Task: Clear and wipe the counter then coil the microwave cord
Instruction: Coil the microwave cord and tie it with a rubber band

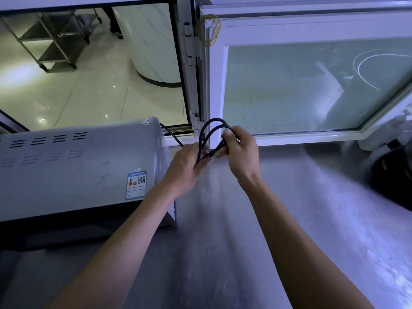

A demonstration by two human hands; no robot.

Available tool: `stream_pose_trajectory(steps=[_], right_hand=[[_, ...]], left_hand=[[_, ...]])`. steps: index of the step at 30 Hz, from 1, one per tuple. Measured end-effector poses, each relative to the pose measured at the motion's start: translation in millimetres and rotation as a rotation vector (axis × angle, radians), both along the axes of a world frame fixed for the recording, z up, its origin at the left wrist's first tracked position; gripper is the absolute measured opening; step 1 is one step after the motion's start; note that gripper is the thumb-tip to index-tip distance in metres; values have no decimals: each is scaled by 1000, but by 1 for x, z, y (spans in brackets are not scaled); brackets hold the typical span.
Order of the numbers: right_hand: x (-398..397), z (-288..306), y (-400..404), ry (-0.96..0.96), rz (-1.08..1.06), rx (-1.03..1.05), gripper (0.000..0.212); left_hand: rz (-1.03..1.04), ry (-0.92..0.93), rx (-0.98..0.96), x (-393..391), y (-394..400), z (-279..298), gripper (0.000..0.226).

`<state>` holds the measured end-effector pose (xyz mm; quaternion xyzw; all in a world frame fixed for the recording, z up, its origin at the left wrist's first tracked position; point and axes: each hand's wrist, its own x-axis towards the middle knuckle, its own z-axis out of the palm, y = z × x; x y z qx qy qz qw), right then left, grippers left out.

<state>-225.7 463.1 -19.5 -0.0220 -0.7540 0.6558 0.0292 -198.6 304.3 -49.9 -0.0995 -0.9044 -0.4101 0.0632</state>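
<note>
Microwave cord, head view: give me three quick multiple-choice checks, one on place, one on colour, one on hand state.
1. The microwave sits where?
A. left of the hands
B. right of the hands
C. on the floor

2. The cord is what colour?
A. white
B. black
C. yellow

3. The left hand and right hand are doing what?
A. both holding cord loops
B. both empty
C. wiping the counter

Answers: 1 A, its vented casing fills the left; 2 B, dark loops against the window frame; 3 A, fingers curl round the loops.
</note>
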Motion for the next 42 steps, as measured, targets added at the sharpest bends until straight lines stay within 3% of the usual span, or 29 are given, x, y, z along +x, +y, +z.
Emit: stream_pose_trajectory(steps=[5,10,18,25,33,42], right_hand=[[-9,-2,-7,-39,73,-213,29],[-13,-3,-16,-81,18,-235,28],[-11,-2,-12,3,88,-91,18],[-17,-2,-10,164,175,205,45],[-24,-5,-1,223,182,266,9],[-26,-14,7,261,71,322,10]], left_hand=[[-13,-38,69,-3,-2,1,19],[0,-136,170,-9,-5,2,17],[27,-274,182,-12,-9,-1,19],[8,-353,83,-11,-14,-3,22],[-22,-378,27,-10,-24,-6,26],[-66,-370,46,-13,-20,3,16]])
